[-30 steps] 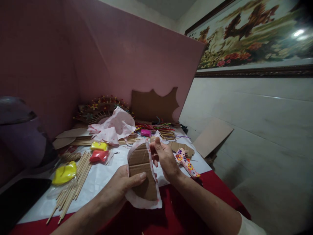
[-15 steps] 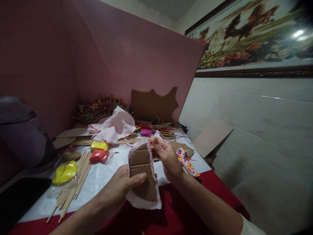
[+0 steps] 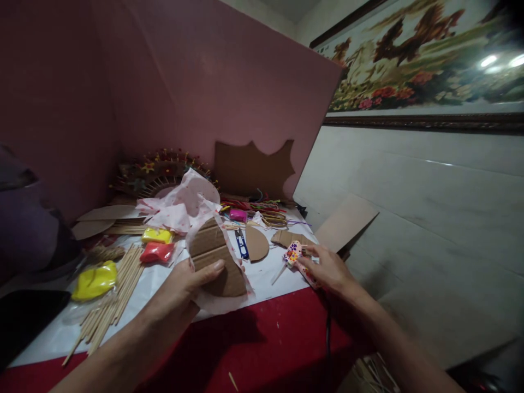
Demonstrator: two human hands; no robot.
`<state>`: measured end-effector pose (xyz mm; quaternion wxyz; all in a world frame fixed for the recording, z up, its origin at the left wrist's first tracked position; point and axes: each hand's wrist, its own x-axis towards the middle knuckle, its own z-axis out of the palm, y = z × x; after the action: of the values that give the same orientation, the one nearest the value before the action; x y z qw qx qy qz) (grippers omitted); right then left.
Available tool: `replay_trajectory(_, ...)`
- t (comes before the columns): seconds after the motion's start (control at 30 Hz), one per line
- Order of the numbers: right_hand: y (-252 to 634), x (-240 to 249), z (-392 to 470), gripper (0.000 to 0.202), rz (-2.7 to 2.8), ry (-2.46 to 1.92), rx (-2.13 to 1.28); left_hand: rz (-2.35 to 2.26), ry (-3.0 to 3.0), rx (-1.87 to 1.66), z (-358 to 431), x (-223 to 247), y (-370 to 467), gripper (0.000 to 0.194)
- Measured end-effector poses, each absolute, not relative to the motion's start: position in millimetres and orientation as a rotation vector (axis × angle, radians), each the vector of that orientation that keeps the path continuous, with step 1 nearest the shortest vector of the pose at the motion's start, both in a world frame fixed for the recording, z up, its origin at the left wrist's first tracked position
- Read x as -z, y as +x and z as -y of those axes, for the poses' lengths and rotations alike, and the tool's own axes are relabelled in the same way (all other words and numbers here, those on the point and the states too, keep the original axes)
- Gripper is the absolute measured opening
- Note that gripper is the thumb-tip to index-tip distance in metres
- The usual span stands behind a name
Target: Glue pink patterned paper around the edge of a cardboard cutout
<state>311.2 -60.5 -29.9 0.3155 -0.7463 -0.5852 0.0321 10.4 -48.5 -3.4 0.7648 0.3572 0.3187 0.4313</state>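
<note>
My left hand (image 3: 200,286) grips a half-oval piece of corrugated cardboard (image 3: 216,254), thumb on its brown face. White cloth with small red dots lies behind the cardboard and shows around its edges. At the right of the table, my right hand (image 3: 327,267) has its fingers closed around a flower-patterned glue gun (image 3: 293,254), from which a dark cord hangs over the front edge. Between the hands lie a plain half-oval card piece (image 3: 257,243) and blue thread snips (image 3: 241,244).
Yellow clay (image 3: 96,281), a red clay pack (image 3: 158,252) and wooden sticks (image 3: 123,289) lie to the left. Crumpled dotted cloth (image 3: 180,210) sits at the back, near a pin-studded arch (image 3: 164,169). A cardboard sheet (image 3: 347,221) leans by the right wall.
My right hand has left the cloth edge and moved right to the glue gun. The cardboard has shifted left in my left hand, uncovering the snips and the plain half-oval piece.
</note>
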Motion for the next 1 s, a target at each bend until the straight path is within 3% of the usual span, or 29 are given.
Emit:
replay_trajectory(0.2,315.9,62.4,66.3,0.036,1.689,-1.951,-0.062,-0.749,0.778,-1.004,43.6,7.3,10.2,0.032)
replay_trajectory(0.63,321.0,51.9,67.4,0.03,1.458,-1.765,-0.036,-0.729,0.777,-1.022,41.3,10.8,8.7,0.038)
replay_trajectory(0.83,320.0,46.0,66.9,0.035,1.243,-1.66,-0.264,-0.739,0.76,-1.037,41.6,11.6,10.3,0.044)
replay_trajectory(0.93,307.0,34.0,79.3,0.039,1.14,-1.531,-0.422,-0.746,0.742,-1.014,45.1,7.8,11.2,0.038)
replay_trajectory(1.0,291.3,24.9,93.0,0.032,1.012,-1.299,-0.781,-0.724,0.737,-0.986,48.3,4.1,11.5,0.032)
